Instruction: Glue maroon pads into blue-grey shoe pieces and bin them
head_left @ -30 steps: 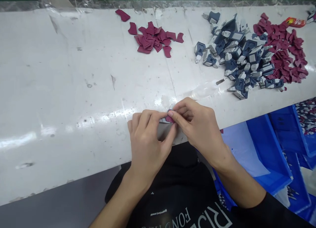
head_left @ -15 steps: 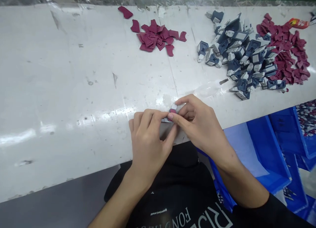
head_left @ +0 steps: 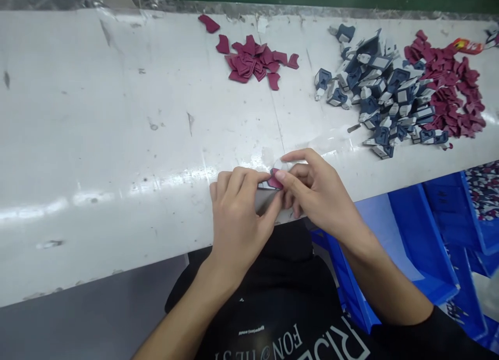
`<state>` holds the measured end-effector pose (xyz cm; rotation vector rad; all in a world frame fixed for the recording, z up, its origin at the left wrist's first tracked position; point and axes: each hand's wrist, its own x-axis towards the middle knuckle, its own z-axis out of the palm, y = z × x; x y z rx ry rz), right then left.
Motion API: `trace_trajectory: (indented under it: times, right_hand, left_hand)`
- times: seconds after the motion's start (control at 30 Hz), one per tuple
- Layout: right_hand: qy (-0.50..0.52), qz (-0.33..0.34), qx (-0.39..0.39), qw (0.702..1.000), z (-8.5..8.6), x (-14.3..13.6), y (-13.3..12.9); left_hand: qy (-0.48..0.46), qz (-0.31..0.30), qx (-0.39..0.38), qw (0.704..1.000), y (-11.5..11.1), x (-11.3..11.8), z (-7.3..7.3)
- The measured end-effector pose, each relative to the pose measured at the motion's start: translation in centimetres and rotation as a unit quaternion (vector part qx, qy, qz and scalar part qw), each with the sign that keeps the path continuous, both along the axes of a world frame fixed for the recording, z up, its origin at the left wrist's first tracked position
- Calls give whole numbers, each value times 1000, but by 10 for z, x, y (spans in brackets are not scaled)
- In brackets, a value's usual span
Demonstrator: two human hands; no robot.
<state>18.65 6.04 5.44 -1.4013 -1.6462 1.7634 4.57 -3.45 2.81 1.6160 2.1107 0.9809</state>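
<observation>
Both my hands meet at the near edge of the white table point(head_left: 97, 142). My left hand point(head_left: 237, 214) and my right hand point(head_left: 315, 194) pinch one small part point(head_left: 274, 180) between their fingertips. A maroon piece shows on it, with a bit of grey-white under it; most of it is hidden by my fingers. At the far side lies a small heap of maroon pieces point(head_left: 253, 61). To the right sits a pile of blue-and-white parts point(head_left: 384, 92), and beyond it a larger heap of maroon pieces point(head_left: 452, 90).
Blue plastic bins point(head_left: 424, 235) stand below the table edge at the right, one holding small parts. An orange-red packet point(head_left: 465, 45) lies at the far right. A single maroon piece point(head_left: 208, 23) lies apart near the table's back edge.
My hands stay together on the small part, fingers shifting slightly on it. The view has drifted a little, so the piles appear slightly further right and lower.
</observation>
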Motion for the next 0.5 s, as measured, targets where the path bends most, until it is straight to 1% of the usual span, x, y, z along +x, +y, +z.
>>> trace_trajectory:
  times: [0.1,0.13,0.2,0.27,0.33,0.4,0.5]
  right_hand:
    - [54,-40,-71,995,0,3,-3]
    - [62,-44,-88,993,0,3,-4]
    - [74,-32,-111,991,2,4,-6]
    - [93,-17,-114,989,3,4,-7]
    - [117,-27,-98,988,4,4,-9]
    - [143,-52,-71,986,5,4,-12]
    - [173,-62,-32,982,5,4,-16]
  left_hand:
    - [-6,-5,24,1000,-1,-1,1]
    - [-17,-13,31,999,-1,-2,2]
    - [-66,-32,42,996,-3,-2,5]
    - [-153,-48,43,986,-5,-1,10]
    - [-258,-52,28,964,-6,1,15]
    - [-355,-49,6,934,-8,3,20]
    - [-449,-32,-4,893,-7,4,25]
